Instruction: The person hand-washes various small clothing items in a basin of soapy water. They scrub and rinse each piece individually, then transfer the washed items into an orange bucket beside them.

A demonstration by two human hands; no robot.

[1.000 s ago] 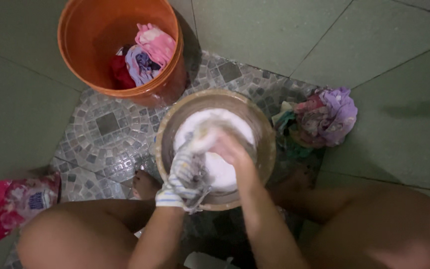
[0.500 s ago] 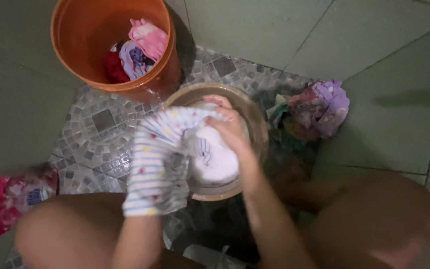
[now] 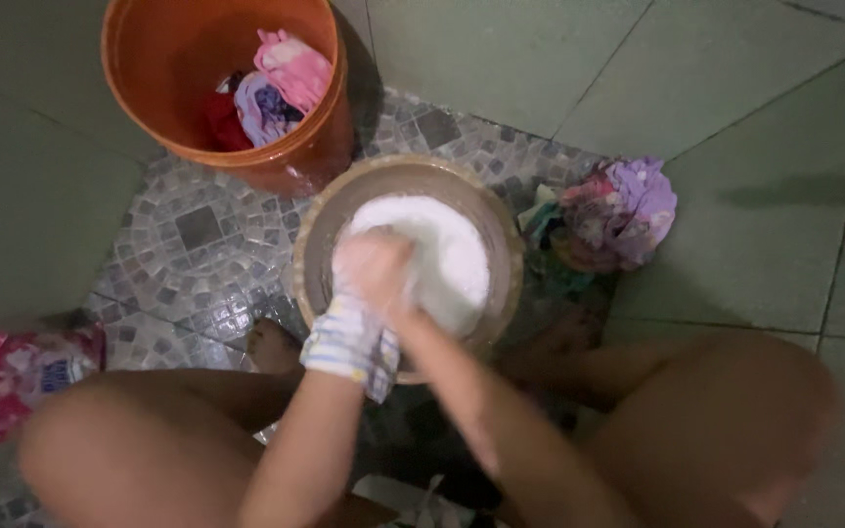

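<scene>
Both hands are bunched together over the round basin [image 3: 310, 259], which is full of white suds. The left hand [image 3: 344, 332] is wrapped in a striped cloth [image 3: 354, 342] and seems to grip it, though blur hides the fingers; the right hand [image 3: 374, 269] clenches the same cloth at the foam. Some washed garments lie in the orange bucket [image 3: 139, 88] behind the basin. A heap of clothes [image 3: 618, 210] waits right of the basin, a pink detergent pouch [image 3: 22, 376] to its left.

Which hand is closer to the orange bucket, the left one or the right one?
Left, slightly. The left hand, wrapped in the striped cloth, is on the basin's near-left side; the right hand presses into the foam just beside it. The orange bucket stands beyond the basin, to the left.
</scene>
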